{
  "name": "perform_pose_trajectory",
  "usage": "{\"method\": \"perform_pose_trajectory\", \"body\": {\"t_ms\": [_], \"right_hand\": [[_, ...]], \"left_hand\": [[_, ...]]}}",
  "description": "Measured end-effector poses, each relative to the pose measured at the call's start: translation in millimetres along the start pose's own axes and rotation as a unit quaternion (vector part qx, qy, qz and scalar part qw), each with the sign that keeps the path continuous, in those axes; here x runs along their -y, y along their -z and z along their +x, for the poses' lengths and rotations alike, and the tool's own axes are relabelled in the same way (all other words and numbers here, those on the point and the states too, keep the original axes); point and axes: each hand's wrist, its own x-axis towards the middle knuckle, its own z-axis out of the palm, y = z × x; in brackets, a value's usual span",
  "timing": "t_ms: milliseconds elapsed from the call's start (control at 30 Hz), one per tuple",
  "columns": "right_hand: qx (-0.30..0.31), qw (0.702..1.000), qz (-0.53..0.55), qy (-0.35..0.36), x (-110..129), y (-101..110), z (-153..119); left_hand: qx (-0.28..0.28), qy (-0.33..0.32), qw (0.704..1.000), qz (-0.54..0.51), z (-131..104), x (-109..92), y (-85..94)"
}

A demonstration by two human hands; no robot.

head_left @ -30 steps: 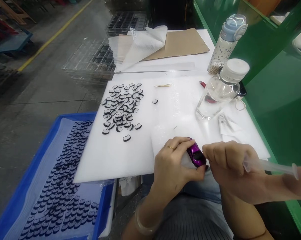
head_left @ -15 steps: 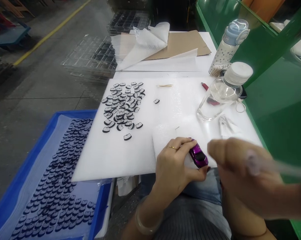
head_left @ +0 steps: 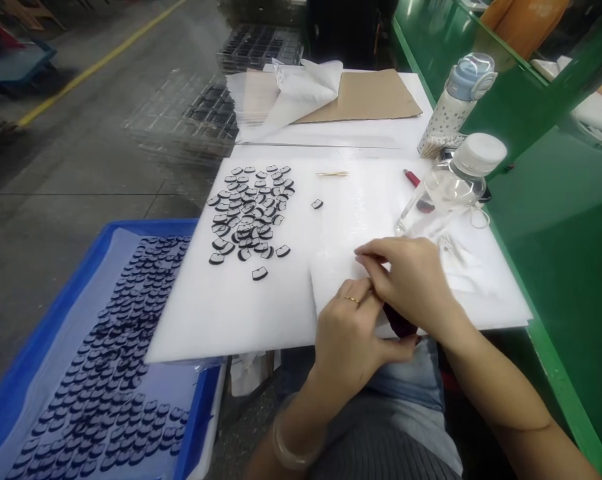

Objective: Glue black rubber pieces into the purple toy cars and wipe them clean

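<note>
My left hand (head_left: 348, 333) grips a small purple toy car (head_left: 399, 323) near the front edge of the white foam sheet (head_left: 281, 313). Most of the car is in shadow, partly covered by my right hand (head_left: 411, 277). That hand reaches over the car, its thumb and forefinger pinched together at the foam just beyond it; whatever they hold is too small to make out. Many small black-edged curved pieces (head_left: 251, 213) lie at the left of the sheet, and one single piece (head_left: 317, 204) lies apart from them.
A clear bottle (head_left: 445, 187), a dotted bottle (head_left: 448, 110) and a red pen (head_left: 411, 177) stand or lie at the right. Thin sticks (head_left: 333, 174) lie mid-table. Cardboard (head_left: 375, 97) is at the back. A blue tray (head_left: 88, 267) of dark pieces sits lower left.
My right hand has come in from the right, where it held a blurred pale object, and is now over the car. That object is no longer visible. My left hand has kept its grip.
</note>
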Motion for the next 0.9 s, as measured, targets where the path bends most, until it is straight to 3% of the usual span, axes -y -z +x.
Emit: {"method": "perform_pose_trajectory", "body": {"t_ms": [100,200,267,367,500,633,833,900], "right_hand": [[-0.062,0.997,0.031,0.018,2,7,-4],[-0.154,0.985,0.072,0.008,9,30,-39],[-0.169,0.981,0.088,-0.030,10,40,-67],[-0.159,0.982,0.092,-0.052,2,35,-92],[-0.170,0.975,0.142,-0.022,-5,19,-92],[-0.216,0.962,0.164,0.019,-7,21,-82],[-0.120,0.975,0.185,-0.027,-9,22,-84],[-0.161,0.953,0.257,-0.020,-5,23,-82]], "left_hand": [[0.003,0.000,1.000,-0.009,0,0,0.3],[0.014,0.007,0.999,-0.043,-1,0,0.9],[0.015,0.012,0.998,-0.051,-1,0,1.2],[0.016,0.013,0.998,-0.051,-1,0,1.6],[0.035,0.036,0.998,-0.039,-1,0,2.6],[0.043,0.086,0.994,-0.056,-3,0,2.0],[0.054,0.117,0.989,-0.071,-2,-2,3.5],[0.054,0.122,0.988,-0.072,-2,-2,5.5]]}}
